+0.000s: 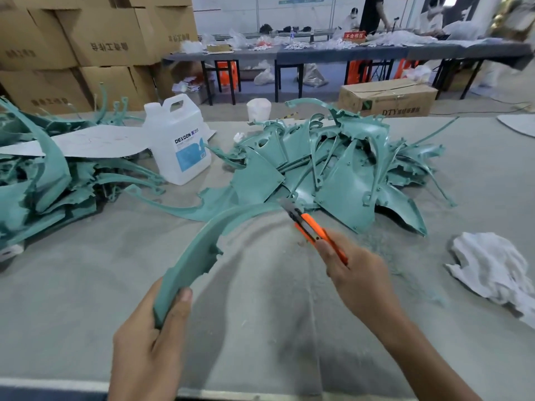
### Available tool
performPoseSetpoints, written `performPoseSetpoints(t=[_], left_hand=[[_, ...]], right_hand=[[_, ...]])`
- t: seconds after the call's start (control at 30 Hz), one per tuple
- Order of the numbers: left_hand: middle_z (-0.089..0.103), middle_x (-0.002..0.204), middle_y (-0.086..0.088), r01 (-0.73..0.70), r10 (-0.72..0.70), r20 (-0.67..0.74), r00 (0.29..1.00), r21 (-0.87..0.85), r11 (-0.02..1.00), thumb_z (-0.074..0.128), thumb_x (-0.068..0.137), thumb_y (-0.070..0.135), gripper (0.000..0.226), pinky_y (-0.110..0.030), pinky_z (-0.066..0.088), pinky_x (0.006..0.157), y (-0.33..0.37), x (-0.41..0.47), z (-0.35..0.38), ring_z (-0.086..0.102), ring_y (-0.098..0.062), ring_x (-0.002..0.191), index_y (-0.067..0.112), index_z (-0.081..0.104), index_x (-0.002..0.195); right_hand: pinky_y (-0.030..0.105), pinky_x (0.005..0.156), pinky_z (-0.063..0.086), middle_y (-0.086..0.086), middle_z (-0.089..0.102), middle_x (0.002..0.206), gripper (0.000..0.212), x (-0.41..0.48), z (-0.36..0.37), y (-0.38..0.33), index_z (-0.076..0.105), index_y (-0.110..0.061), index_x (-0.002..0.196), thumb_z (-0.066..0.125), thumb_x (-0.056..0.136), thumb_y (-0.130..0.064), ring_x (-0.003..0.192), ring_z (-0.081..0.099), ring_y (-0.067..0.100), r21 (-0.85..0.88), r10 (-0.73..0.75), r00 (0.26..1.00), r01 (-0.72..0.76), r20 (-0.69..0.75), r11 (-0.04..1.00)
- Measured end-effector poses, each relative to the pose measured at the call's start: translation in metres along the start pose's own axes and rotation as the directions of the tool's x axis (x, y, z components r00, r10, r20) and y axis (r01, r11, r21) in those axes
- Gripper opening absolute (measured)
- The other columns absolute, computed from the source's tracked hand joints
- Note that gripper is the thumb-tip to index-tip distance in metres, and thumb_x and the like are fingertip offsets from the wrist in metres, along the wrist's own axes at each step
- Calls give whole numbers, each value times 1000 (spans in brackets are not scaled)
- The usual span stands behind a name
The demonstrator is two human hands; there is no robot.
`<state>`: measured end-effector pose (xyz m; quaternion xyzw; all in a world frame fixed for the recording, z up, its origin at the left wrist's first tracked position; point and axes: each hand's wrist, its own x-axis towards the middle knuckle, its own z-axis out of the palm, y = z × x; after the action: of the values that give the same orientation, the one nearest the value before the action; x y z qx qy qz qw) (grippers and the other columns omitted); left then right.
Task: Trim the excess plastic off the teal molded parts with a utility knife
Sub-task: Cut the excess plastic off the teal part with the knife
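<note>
My left hand point(147, 340) grips the near end of a long curved teal molded part point(202, 244), thumb on top, and holds it up over the table. That part arcs away to the upper right. My right hand point(356, 273) grips an orange utility knife point(311, 228). The knife's blade tip sits near the far end of the held part, at about the middle of the view. A heap of teal parts point(333, 169) lies behind the knife. Another teal heap point(37, 180) lies at the left.
A white plastic jug point(179, 140) stands between the heaps, with a sheet of white card point(95, 140) beside it. A white rag point(492, 270) lies at right on the grey table cover point(260, 314). Cardboard boxes point(86, 39) stack behind; people work at a far table point(347, 52).
</note>
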<state>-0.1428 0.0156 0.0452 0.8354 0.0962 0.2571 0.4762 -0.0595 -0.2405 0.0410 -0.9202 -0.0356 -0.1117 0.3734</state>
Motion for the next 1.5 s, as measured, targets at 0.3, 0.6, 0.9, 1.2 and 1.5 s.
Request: performPoseSetpoints(t=[0.3,0.6,0.9,1.2,1.5], left_hand=[[72,113,-18,572,-484,314,817,-333,749,60,89,-10,39,-56,52,93,-43,9,7,67,-33,97,10,59,122],[45,144,-9,494,-457,370,809,-4,870,68,90,-1,88,-41,37,110,-60,7,18,50,-22,123,25,15,155],[32,154,10,-193,-26,395,918,505,841,43,77,85,92,-28,15,114,-65,23,58,24,-10,141,29,33,149],[44,119,10,-159,-58,368,928,531,833,41,61,95,89,-33,31,107,-74,33,85,31,-15,113,37,55,127],[35,122,13,-170,-85,417,905,537,827,35,61,99,91,-32,32,106,-78,34,84,26,-15,119,41,47,130]], right_hand=[[41,55,57,-11,67,75,26,-17,7,50,56,-53,125,46,101,-48,52,62,13,200,200,969,-168,-148,965],[41,65,54,-12,65,69,17,-52,24,30,57,-56,106,54,91,-48,60,63,7,78,56,998,-56,0,995],[16,52,31,-18,52,62,26,-43,36,20,59,-45,114,55,90,-55,62,55,7,-175,-28,989,53,144,983],[31,67,41,-3,73,100,45,-31,49,10,42,-48,139,50,95,-51,91,66,22,-180,-182,937,242,299,953],[32,46,49,-6,63,70,49,3,21,20,40,-48,147,52,100,-41,53,60,16,-375,-160,982,188,103,908]])
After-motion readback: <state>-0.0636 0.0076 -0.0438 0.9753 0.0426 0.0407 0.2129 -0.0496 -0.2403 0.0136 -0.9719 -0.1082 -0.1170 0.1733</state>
